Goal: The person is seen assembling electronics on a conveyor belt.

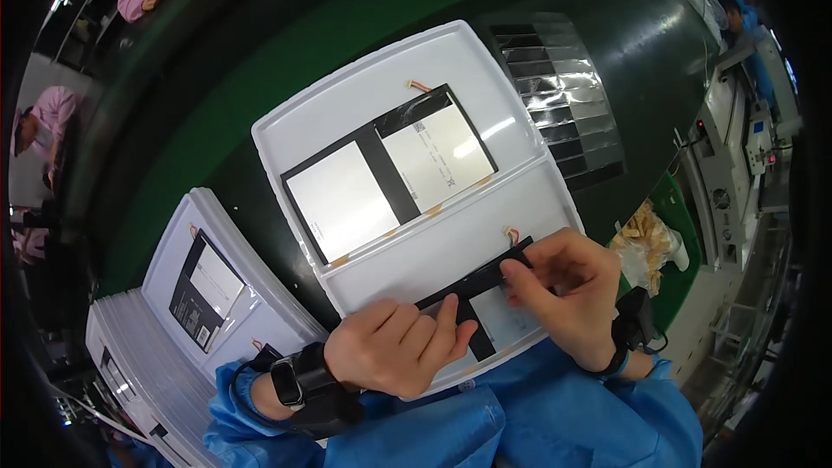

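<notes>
A white two-compartment tray (364, 87) lies in front of me. Its far compartment holds a flat twin-cell battery pack (390, 172) with silver faces, a black centre strip and small wires at one corner. In the near compartment lies a second flat battery pack (490, 295), mostly covered by my hands. My left hand (394, 348) presses on its left part, fingers curled over the black strip. My right hand (563, 290) pinches the pack's black upper edge near its red and white wires (511, 232).
A stack of similar white trays (173, 329) with another pack stands at my left. A strip of black and silver pieces (563, 95) lies on the dark green belt to the right. Crumpled yellow tape scraps (646, 234) sit at right. Other people in pink work far left.
</notes>
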{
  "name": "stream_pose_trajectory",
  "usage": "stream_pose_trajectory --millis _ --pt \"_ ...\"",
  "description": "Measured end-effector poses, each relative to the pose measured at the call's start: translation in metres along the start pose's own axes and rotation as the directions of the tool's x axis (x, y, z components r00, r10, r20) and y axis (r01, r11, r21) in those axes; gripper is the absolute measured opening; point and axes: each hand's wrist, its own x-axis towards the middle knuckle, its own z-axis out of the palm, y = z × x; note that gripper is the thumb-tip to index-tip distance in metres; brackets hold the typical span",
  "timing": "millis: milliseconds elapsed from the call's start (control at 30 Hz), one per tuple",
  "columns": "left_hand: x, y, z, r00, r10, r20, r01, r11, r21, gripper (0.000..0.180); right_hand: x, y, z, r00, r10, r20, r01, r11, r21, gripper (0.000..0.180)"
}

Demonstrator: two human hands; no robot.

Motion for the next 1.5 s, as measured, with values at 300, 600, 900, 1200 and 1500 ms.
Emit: stream_pose_trajectory --millis 300,600,900,1200,1500 --pt "-0.0044 -0.0009 0.0018 0.999 -0.036 0.002 0.036 0.999 -0.03 0.024 -0.0052 0.0042 0.0007 0.995 -0.042 -0.088 0.043 0.999 0.016 0.013" --pt "-0.0007 -0.0021 -0.0001 0.999 -0.029 0.018 0.029 0.999 -0.022 0.024 -0.0056 0.0069 -0.0018 0.994 -0.059 -0.087 0.06 0.998 0.01 0.012" --pt "0.0003 -0.0008 -0.0015 0.995 -0.047 0.088 0.047 0.999 0.009 0.028 -0.0075 0.0051 -0.0018 0.995 -0.072 -0.076 0.065 0.994 -0.089 0.013" --pt "-0.0002 -0.0015 0.0001 0.991 -0.041 0.128 0.04 0.999 0.013 0.031 -0.005 0.0056 -0.0026 0.993 -0.095 -0.068 0.087 0.991 -0.104 0.012" --pt "-0.0014 -0.0009 0.0019 0.991 -0.041 0.126 0.041 0.999 0.006 0.031 -0.0033 0.0028 -0.0036 0.997 -0.038 -0.065 0.034 0.998 -0.062 0.012"
